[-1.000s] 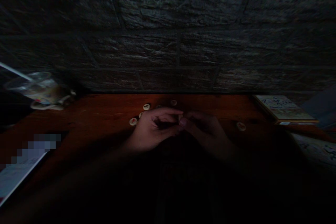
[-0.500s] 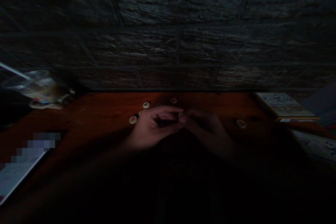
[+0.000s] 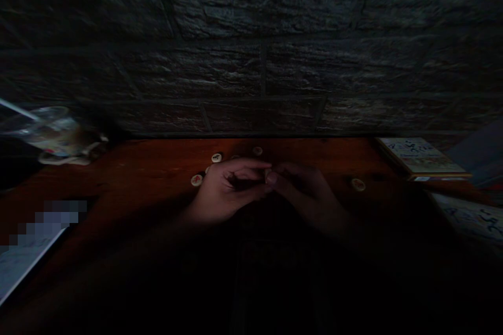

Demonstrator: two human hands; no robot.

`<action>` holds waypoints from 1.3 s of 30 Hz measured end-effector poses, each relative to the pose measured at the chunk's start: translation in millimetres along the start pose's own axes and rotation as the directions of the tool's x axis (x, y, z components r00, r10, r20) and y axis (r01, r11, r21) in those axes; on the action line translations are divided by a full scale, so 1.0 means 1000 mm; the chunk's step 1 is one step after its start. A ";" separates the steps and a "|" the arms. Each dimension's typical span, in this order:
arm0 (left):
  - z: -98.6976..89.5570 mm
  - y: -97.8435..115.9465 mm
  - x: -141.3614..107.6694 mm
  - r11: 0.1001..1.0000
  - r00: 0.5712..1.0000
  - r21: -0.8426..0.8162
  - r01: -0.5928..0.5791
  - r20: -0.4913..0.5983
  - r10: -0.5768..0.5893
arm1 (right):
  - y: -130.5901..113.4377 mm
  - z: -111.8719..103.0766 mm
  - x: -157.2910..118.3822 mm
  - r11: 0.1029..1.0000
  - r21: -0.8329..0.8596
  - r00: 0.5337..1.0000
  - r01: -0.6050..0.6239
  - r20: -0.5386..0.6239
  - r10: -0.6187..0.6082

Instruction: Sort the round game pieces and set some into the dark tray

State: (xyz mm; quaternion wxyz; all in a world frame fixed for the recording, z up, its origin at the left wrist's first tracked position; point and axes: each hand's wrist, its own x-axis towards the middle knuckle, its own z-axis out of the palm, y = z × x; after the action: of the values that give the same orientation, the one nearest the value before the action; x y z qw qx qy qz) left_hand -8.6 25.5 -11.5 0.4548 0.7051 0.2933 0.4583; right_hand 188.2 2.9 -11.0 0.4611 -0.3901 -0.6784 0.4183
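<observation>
In the dim head view, my left hand (image 3: 222,188) and my right hand (image 3: 310,191) meet over the wooden table (image 3: 153,159). Their fingertips pinch a small pale round piece (image 3: 268,173) between them, seen nearly edge-on. Around my left hand lie a round piece with a dark mark (image 3: 216,157), a red-marked piece (image 3: 197,180) and others partly hidden behind the fingers. One more piece (image 3: 257,151) rests beyond my hands. To the right of my right hand is another red-marked piece (image 3: 358,184).
A plastic cup with a straw (image 3: 58,133) stands at the left, above a bright flat object (image 3: 31,256). At the right are a flat box (image 3: 424,157) and a second printed item (image 3: 471,217). A stone wall (image 3: 236,73) rises behind the table. Deep shadow hides the near area.
The whole view has shifted slightly, so most things sit a little further left. My hands keep nearly the same pose around the small piece.
</observation>
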 end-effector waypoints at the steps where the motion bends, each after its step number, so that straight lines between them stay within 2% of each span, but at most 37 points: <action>1: 0.000 0.000 0.000 1.000 1.000 0.004 -0.003 0.000 0.003 | 0.001 0.000 0.000 1.000 -0.006 1.000 0.002 0.001 -0.002; 7: -0.001 0.001 0.001 0.998 0.999 0.039 -0.041 0.014 0.040 | 0.004 0.000 0.000 1.000 -0.002 1.000 0.019 0.010 -0.019; 15: -0.001 0.001 -0.001 1.000 1.000 -0.012 0.003 0.008 -0.003 | 0.000 0.000 0.000 0.999 0.014 0.999 0.034 0.033 -0.034; 21: -0.001 0.002 0.000 1.000 1.000 0.005 -0.009 -0.001 0.009 | 0.001 0.000 -0.001 0.999 -0.048 1.000 0.024 0.014 -0.023; 27: 0.000 0.006 0.001 1.000 1.000 0.023 -0.009 0.011 0.008 | -0.001 0.001 0.000 0.999 0.015 0.999 0.040 0.012 -0.040; 34: 0.000 0.001 -0.001 1.000 1.000 -0.022 0.003 0.001 -0.003 | -0.002 0.000 -0.001 0.999 -0.013 1.000 -0.031 0.005 0.031; 39: 0.000 0.003 0.000 1.000 1.000 0.007 -0.003 -0.002 0.003 | 0.002 0.000 -0.001 0.999 -0.031 1.000 0.013 0.017 -0.013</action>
State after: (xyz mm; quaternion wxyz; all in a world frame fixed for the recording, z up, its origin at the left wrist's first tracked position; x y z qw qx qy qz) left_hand -8.7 24.2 -9.3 0.4513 0.7067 0.2943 0.4586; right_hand 189.1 3.0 -12.9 0.4519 -0.3893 -0.6914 0.4078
